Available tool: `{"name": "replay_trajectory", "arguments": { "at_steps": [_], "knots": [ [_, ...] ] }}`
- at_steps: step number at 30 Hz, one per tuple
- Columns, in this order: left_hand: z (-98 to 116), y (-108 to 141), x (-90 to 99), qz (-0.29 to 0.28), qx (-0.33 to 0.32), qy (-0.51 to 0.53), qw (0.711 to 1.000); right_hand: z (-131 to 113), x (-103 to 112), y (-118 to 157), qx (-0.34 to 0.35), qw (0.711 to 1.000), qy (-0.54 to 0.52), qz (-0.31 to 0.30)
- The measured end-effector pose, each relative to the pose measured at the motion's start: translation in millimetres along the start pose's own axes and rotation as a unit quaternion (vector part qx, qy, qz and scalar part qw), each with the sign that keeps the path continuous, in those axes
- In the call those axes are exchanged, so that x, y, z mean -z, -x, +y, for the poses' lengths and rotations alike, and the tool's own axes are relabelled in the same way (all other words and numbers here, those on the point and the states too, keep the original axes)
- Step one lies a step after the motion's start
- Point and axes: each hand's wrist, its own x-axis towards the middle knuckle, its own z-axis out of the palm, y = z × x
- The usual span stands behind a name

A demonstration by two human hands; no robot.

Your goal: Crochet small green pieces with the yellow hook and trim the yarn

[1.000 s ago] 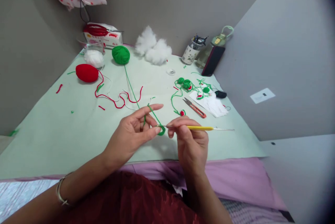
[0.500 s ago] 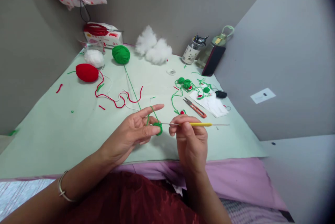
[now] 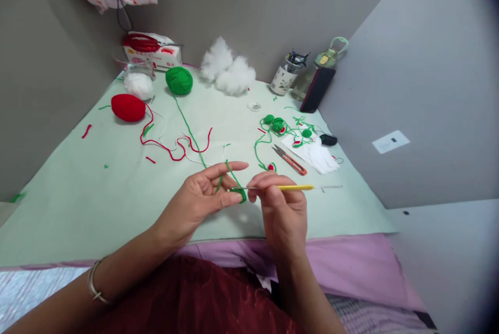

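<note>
Clearly, I am partway through this small green piece [image 3: 243, 196], which sits between my two hands above the near part of the table [image 3: 117, 214]. My left hand [image 3: 195, 196] has its thumb pressed against the fingers with the piece pinched between them, while the index finger stretches out apart, the green yarn [image 3: 187, 124] passing over it. My right hand [image 3: 284, 212] has thumb and fingers clamped together on the yellow-handled crochet hook [image 3: 297, 187]. The metal end of the hook reaches the upper edge of the piece; whether it goes through a stitch, I cannot tell.

What is done here looks to me like a short curl of fabric, partly covered by my thumb, so I cannot count its stitches or rows. The yarn leads back toward the green ball [image 3: 179, 80], so I judge that this piece is not cut free and that more stitching is left in it.

Other work lies made up to the right: little green balls [image 3: 278, 125] among loose tails, and a small red, white and green piece [image 3: 272, 167] near the snips [image 3: 290, 161]. White stuffing [image 3: 235, 77] sits in two fluffy heaps at the back; I see none of it in the piece I hold.
</note>
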Motion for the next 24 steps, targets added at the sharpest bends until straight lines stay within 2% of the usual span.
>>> {"name": "replay_trajectory", "arguments": {
  "at_steps": [5, 7, 8, 10, 11, 12, 13, 15, 17, 19, 20, 22, 24],
  "knots": [
    [-3, 1, 1.1, 0.036, -0.022, -0.033, 0.999, 2, -6, 3, 0.064, 0.99, 0.127, 0.0],
    [-3, 1, -0.9, 0.055, -0.025, -0.022, 0.998, 3, -7, 8, 0.104, 0.972, 0.213, -0.003],
    [-4, 1, -2.3, 0.063, -0.028, -0.009, 0.998, 4, -7, 10, 0.136, 0.952, 0.276, -0.008],
    [-4, 0, -4.9, 0.066, -0.023, 0.031, 0.997, 7, -7, 16, 0.216, 0.891, 0.399, -0.017],
    [-4, 0, -5.5, 0.056, -0.009, 0.055, 0.997, 8, -7, 18, 0.25, 0.863, 0.439, -0.018],
    [-4, -1, -5.4, 0.043, 0.011, 0.077, 0.996, 9, -6, 19, 0.271, 0.849, 0.454, -0.016],
    [-3, -2, -4.6, 0.031, 0.03, 0.097, 0.994, 8, -6, 18, 0.271, 0.853, 0.446, -0.011],
    [-2, -4, -2.4, 0.023, 0.049, 0.123, 0.991, 6, -4, 13, 0.225, 0.901, 0.372, 0.013],
    [0, -5, -1.6, 0.039, 0.035, 0.118, 0.992, 3, -4, 7, 0.159, 0.949, 0.27, 0.039],
    [0, -4, -4.2, 0.067, -0.001, 0.086, 0.994, 3, -4, 4, 0.121, 0.966, 0.221, 0.053],
    [0, -4, -6.6, 0.08, -0.02, 0.069, 0.994, 5, -5, 4, 0.123, 0.964, 0.232, 0.053],
    [-3, -3, -11.2, 0.088, -0.029, 0.06, 0.994, 10, -8, 8, 0.158, 0.938, 0.304, 0.049],
    [-5, -3, -13.0, 0.065, 0.007, 0.086, 0.994, 13, -9, 11, 0.211, 0.906, 0.365, 0.047]
  ]
}}
